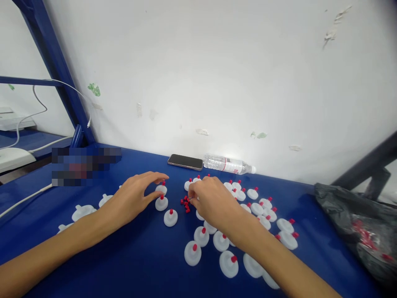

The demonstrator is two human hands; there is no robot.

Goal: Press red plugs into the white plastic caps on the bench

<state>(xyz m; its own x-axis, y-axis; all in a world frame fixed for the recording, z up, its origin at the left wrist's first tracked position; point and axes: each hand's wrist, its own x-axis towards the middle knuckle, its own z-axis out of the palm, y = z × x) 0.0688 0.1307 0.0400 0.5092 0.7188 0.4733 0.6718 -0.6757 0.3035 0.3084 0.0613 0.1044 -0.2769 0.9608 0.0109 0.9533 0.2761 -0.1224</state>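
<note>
My left hand (133,198) hovers at the middle of the blue table, thumb and fingers apart. Its fingertips are close to a white round disc with a red cap (161,190); whether they touch it I cannot tell. Two more such capped discs, a nearer one (161,203) and another (170,218), lie just beside it. My right hand (214,203) is closed in a pinch at the edge of a small heap of loose red caps (185,203). What its fingertips hold, if anything, is hidden. Under and around my right forearm lie several capped white discs (228,265).
Several white discs without visible caps (83,212) lie left, partly behind my left arm. A phone (185,162) and a clear plastic bottle (228,164) lie along the wall. A dark plastic bag (338,207) with red pieces sits right. A blue frame post (62,70) rises left.
</note>
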